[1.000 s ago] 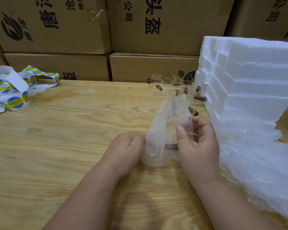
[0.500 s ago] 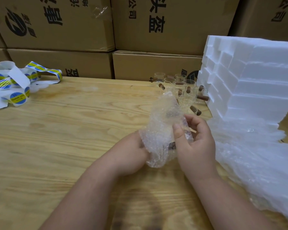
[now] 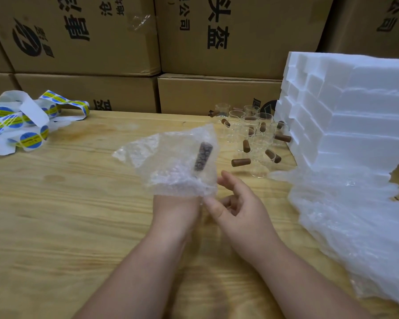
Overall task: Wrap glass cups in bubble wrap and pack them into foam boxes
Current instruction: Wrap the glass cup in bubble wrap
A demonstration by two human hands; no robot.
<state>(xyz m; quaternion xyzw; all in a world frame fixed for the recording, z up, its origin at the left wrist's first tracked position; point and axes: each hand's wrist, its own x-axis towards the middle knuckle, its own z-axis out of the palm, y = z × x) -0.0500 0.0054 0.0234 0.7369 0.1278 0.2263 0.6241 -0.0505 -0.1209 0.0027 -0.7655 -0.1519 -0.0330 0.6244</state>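
Forearms reach in from six o'clock over the wooden table point(image 3: 55, 215). Left hand point(image 3: 175, 210) sits near the middle of the view, its fingers buried under the bubble-wrapped cup point(image 3: 182, 162) it carries; whether they curl round it I cannot tell. Right hand point(image 3: 237, 203) is just beside it at three o'clock, fingers loosely bent, thumb tip touching the lower right edge of the wrap, holding nothing firmly. The wrapped cup rises toward twelve o'clock from the left hand, a dark brown handle point(image 3: 203, 156) showing through the bubbles and a loose flap sticking out toward ten o'clock. A heap of bubble wrap sheets point(image 3: 355, 222) spreads at three to four o'clock. Beyond the hands, at one o'clock, bare glass cups point(image 3: 251, 132) with brown handles stand clustered, touching the foot of a stack of white foam boxes point(image 3: 355, 111) at two o'clock. A tangle of sticker strips point(image 3: 21, 125) lies at ten o'clock. Cardboard cartons point(image 3: 90, 38) wall the far edge.
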